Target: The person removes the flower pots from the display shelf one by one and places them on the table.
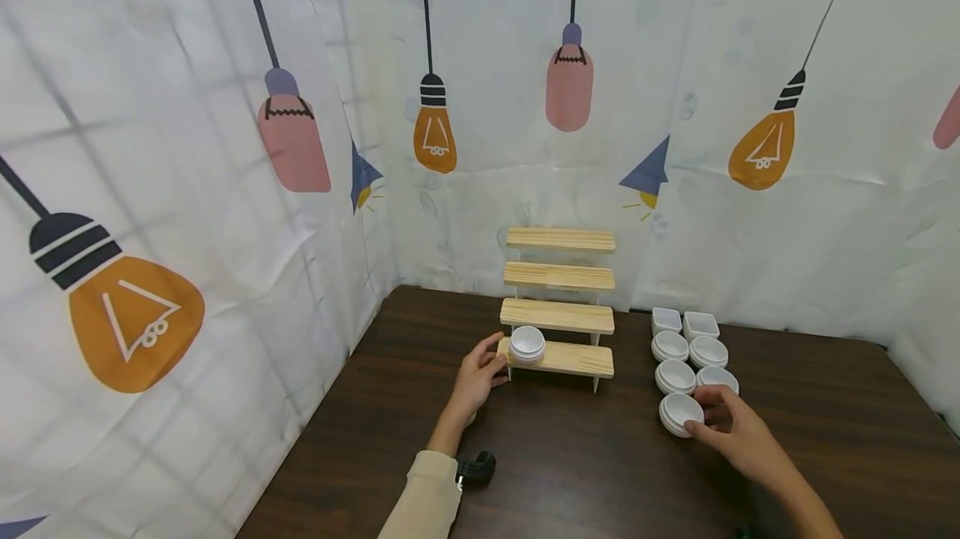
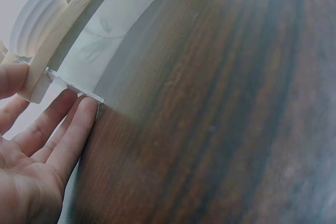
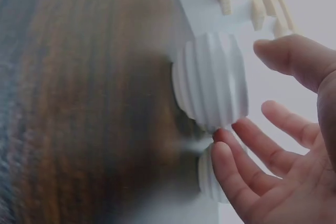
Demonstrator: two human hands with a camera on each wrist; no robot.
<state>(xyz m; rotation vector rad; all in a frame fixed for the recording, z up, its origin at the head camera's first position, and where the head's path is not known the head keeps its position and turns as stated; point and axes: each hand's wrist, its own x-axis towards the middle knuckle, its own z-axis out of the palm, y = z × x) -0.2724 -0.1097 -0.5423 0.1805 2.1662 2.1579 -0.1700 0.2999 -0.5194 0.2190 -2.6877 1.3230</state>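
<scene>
A wooden tiered display stand with clear supports stands near the back wall. On the left of its lowest shelf sits a small round white bowl, its ribbed side showing in the left wrist view. My left hand holds that shelf's left end between thumb and fingers, with other fingers beside the clear leg. At the right, my right hand is around the nearest round white bowl. The right wrist view shows the thumb apart from this ribbed bowl and straight fingertips right at its side.
Behind the nearest bowl, several more round white bowls stand in two columns. Two square white dishes are at their far end. The dark wooden table meets printed white curtains at the back and left.
</scene>
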